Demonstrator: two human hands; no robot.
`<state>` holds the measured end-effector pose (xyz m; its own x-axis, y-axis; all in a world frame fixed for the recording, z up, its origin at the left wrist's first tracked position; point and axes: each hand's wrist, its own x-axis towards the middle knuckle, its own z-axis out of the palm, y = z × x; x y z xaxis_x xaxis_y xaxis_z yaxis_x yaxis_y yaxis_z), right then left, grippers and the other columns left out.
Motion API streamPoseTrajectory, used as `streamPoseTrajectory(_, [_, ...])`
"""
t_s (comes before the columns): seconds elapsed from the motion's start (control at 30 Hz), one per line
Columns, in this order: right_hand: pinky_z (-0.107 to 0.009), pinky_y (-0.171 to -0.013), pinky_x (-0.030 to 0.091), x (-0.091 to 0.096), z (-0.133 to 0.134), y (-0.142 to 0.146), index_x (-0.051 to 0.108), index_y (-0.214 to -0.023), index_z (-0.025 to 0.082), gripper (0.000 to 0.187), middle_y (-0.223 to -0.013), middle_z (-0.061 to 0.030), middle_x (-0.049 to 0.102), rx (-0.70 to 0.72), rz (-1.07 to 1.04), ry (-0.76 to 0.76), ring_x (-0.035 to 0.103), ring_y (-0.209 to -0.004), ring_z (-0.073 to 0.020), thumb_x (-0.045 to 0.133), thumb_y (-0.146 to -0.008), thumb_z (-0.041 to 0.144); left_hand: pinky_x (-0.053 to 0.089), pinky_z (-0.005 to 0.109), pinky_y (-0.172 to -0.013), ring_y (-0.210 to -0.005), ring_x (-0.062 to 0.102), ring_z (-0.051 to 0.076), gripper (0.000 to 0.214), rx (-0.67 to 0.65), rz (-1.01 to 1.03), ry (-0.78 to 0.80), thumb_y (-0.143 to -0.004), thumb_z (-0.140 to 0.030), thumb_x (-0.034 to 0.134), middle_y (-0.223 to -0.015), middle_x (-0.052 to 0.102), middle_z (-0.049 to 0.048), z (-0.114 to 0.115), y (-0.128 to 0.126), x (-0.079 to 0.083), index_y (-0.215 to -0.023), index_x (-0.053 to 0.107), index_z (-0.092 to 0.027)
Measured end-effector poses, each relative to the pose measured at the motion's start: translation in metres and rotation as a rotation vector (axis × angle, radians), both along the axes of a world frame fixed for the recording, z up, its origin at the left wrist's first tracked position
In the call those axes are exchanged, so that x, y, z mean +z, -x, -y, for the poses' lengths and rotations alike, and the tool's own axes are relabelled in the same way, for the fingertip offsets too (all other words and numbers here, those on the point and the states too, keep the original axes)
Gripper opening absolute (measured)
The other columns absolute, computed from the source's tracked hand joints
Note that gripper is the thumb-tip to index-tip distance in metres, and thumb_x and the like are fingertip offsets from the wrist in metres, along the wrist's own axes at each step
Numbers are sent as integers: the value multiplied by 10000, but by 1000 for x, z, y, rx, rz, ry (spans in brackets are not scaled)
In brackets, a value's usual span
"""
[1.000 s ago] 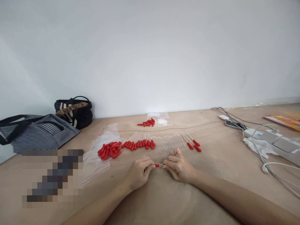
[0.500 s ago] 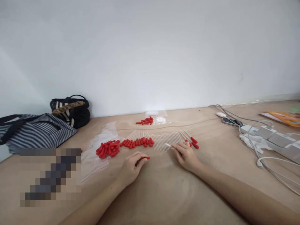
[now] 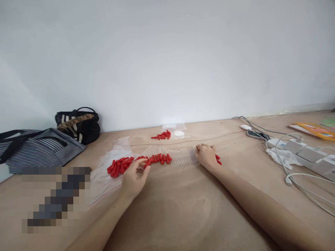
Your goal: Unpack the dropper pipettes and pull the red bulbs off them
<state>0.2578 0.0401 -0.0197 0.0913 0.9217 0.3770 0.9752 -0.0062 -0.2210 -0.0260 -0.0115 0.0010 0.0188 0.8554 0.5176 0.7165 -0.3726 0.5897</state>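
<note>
My left hand [image 3: 134, 179] is at the left part of the row, with a red rubber bulb [image 3: 148, 163] pinched between thumb and fingertips. My right hand [image 3: 208, 156] lies over the right end of a row of thin clear tubes [image 3: 183, 158], fingers curled down. Whatever is under those fingertips is hidden. Several tubes fitted with red bulbs [image 3: 162, 158] lie side by side left of the bare tubes. A couple more red bulb ends [image 3: 218, 159] show just beyond my right hand. Left of my left hand is a heap of loose red bulbs [image 3: 119, 167].
Clear plastic bags [image 3: 112, 150] lie under and around the heap. Small red pieces [image 3: 162, 135] and another clear bag [image 3: 174, 127] are by the wall. A striped bag [image 3: 44, 148] and a black bag [image 3: 89, 127] stand left. A power strip [image 3: 306, 151] with cables lies right.
My left hand has moved left and away from me, toward the row of bulbs. My right hand has shifted forward; the white-tipped piece seen in it before no longer shows.
</note>
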Motion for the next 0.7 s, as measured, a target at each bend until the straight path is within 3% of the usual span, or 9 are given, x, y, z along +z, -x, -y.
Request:
streamPoseTrajectory(0.1, [-328, -706, 233, -1, 1, 4, 625, -755, 152, 243, -812, -99, 630, -4, 28, 20, 540, -792, -201, 383, -765, 126, 490, 278, -623, -646, 583, 153, 308, 166, -8, 0, -715, -390, 527, -781, 614, 34, -8, 27, 12, -924, 534, -164])
streamPoseTrajectory(0.33, [-355, -707, 245, -2, 1, 5, 628, -791, 140, 242, -831, -130, 620, -25, 67, 51, 530, -826, -236, 387, -766, 129, 431, 271, -554, -602, 592, 180, 248, 473, -268, 54, -680, -391, 542, -683, 630, 6, -19, 80, 30, -842, 564, -204])
streamPoseTrajectory(0.53, [-357, -711, 242, -1, 3, 7, 621, -769, 131, 257, -850, -130, 613, -31, 69, 67, 537, -815, -229, 370, -795, 177, 405, 274, -565, -657, 602, 203, 244, 479, -365, 138, -726, -409, 509, -743, 653, 24, -21, 84, 24, -855, 576, -213])
streamPoseTrajectory(0.7, [-346, -737, 218, 3, 9, -7, 629, -818, 168, 284, -833, -86, 617, -41, -26, -12, 536, -828, -206, 366, -821, 273, 416, 306, -660, -759, 586, 232, 304, 456, -426, 32, -731, -480, 495, -835, 653, 46, -23, 88, 21, -833, 585, -208])
